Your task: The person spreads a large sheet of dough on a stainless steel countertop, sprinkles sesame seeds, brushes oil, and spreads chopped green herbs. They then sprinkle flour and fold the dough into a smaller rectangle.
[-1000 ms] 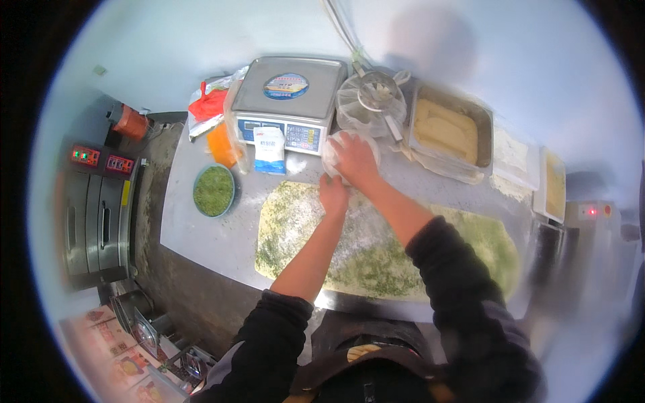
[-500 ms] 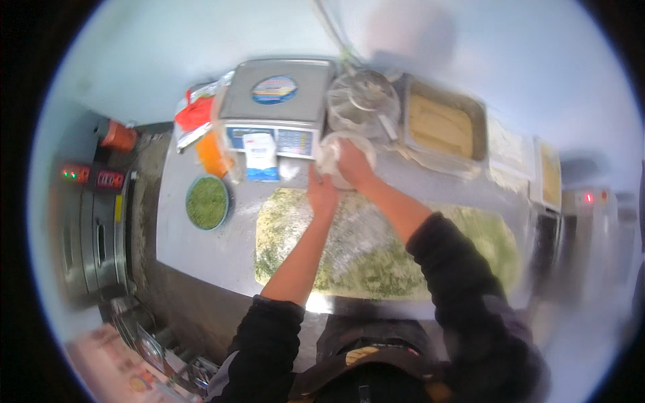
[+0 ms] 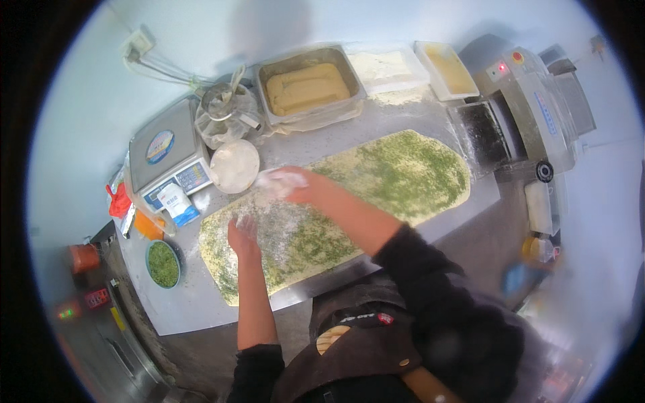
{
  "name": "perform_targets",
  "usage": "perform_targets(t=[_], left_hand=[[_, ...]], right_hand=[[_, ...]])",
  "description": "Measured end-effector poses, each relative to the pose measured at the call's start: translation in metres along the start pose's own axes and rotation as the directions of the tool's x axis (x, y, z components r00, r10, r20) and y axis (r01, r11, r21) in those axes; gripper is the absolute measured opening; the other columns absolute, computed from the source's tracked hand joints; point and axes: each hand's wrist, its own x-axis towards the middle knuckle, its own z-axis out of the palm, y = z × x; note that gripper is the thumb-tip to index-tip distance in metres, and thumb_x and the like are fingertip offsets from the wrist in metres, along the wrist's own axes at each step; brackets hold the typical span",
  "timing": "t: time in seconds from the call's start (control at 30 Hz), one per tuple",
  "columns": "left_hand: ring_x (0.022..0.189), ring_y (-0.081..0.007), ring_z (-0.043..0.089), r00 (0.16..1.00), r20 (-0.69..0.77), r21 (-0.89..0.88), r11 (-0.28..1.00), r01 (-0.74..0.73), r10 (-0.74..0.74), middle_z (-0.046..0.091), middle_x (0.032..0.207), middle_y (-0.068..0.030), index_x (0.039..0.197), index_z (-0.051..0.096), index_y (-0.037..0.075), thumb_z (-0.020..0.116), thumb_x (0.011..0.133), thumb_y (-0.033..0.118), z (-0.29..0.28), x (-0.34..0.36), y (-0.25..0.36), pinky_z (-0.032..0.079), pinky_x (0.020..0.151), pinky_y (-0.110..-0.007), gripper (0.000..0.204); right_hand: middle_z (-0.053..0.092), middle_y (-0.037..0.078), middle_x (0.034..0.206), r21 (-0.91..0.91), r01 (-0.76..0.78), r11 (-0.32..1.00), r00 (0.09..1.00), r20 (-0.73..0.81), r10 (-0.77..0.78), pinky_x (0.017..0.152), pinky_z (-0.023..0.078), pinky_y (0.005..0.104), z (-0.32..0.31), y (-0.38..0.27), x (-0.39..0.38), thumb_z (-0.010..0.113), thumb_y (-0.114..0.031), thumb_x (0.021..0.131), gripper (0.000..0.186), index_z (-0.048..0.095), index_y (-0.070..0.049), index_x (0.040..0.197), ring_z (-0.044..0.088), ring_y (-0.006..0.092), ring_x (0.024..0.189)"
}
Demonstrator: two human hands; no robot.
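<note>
A long flat sheet of dough [image 3: 410, 168], dusted with white powder and scattered chopped greens, lies slantwise across the table. My right hand [image 3: 290, 185] is over its far edge, fingers curled round white powder, partly blurred. Just left of that hand stands a round white bowl [image 3: 235, 166] of white powder. My left hand [image 3: 243, 234] is above the left part of the dough, its powder-dusted fingers stretched and holding nothing. A blue-green bowl of chopped greens [image 3: 163, 264] is at the left.
Along the back are a weighing scale [image 3: 163, 144], a white-and-blue packet [image 3: 178, 201], a bagged metal pot [image 3: 225, 114], a metal tray of yellowish paste [image 3: 309, 87] and two white trays. A machine [image 3: 531, 101] stands at the right.
My right hand has come out of the white bowl with powder and is now over the dough. My left hand has left the bowl's side. The view has turned toward the right.
</note>
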Motion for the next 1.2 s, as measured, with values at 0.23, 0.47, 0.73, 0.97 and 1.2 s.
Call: perform_targets(t=[0.23, 0.47, 0.73, 0.97, 1.2], left_hand=[[0.143, -0.036, 0.059, 0.995, -0.06, 0.09, 0.993, 0.08, -0.075, 0.057, 0.156, -0.023, 0.159, 0.046, 0.003, 0.052, 0.114, 0.038, -0.024, -0.07, -0.049, 0.047, 0.115, -0.044, 0.057], [0.133, -0.0329, 0.064, 0.993, -0.026, 0.269, 0.956, 0.116, -0.113, 0.061, 0.15, -0.0204, 0.151, 0.054, 0.003, 0.057, 0.113, 0.036, -0.009, -0.126, -0.084, 0.052, 0.106, -0.041, 0.051], [0.13, -0.0295, 0.066, 0.971, -0.154, 0.178, 0.962, 0.207, -0.181, 0.066, 0.143, -0.0159, 0.15, 0.056, 0.005, 0.06, 0.111, 0.036, 0.018, -0.162, -0.112, 0.054, 0.102, -0.039, 0.05], [0.137, -0.0315, 0.062, 0.98, -0.117, 0.216, 0.959, 0.185, -0.162, 0.058, 0.155, -0.0208, 0.15, 0.054, 0.001, 0.058, 0.113, 0.035, -0.002, -0.186, -0.123, 0.056, 0.103, -0.039, 0.051], [0.139, -0.032, 0.061, 0.984, -0.078, 0.162, 0.972, 0.173, -0.162, 0.056, 0.159, -0.0196, 0.154, 0.05, 0.001, 0.056, 0.113, 0.034, -0.033, -0.187, -0.116, 0.056, 0.106, -0.041, 0.053]], right_hand=[[0.075, 0.008, 0.116, 0.05, -0.147, 0.988, 0.073, -0.995, 0.061, 0.092, 0.057, 0.0336, -0.129, -0.134, -0.166, 0.064, -0.009, 0.101, 0.029, 0.075, -0.008, 0.128, 0.07, 0.0208, 0.104], [0.072, 0.008, 0.13, -0.383, -0.441, 0.812, 0.387, -0.897, -0.213, 0.098, 0.056, 0.0336, -0.194, -0.117, -0.249, 0.063, -0.005, 0.1, 0.04, 0.07, -0.006, 0.14, 0.069, 0.0218, 0.11], [0.075, 0.014, 0.131, -0.274, -0.344, 0.898, 0.615, -0.788, -0.006, 0.104, 0.058, 0.0377, -0.163, -0.098, -0.293, 0.071, -0.03, 0.103, 0.043, 0.072, -0.002, 0.136, 0.074, 0.0257, 0.118], [0.079, 0.006, 0.105, 0.117, -0.408, 0.906, 0.04, -0.989, 0.145, 0.081, 0.058, 0.0348, -0.221, -0.061, -0.364, 0.075, -0.008, 0.094, 0.019, 0.08, -0.005, 0.112, 0.072, 0.0168, 0.092], [0.077, 0.008, 0.109, -0.034, -0.027, 0.999, 0.308, -0.951, -0.025, 0.093, 0.057, 0.0383, -0.191, -0.045, -0.312, 0.066, -0.014, 0.099, 0.027, 0.076, -0.003, 0.121, 0.072, 0.0267, 0.101]])
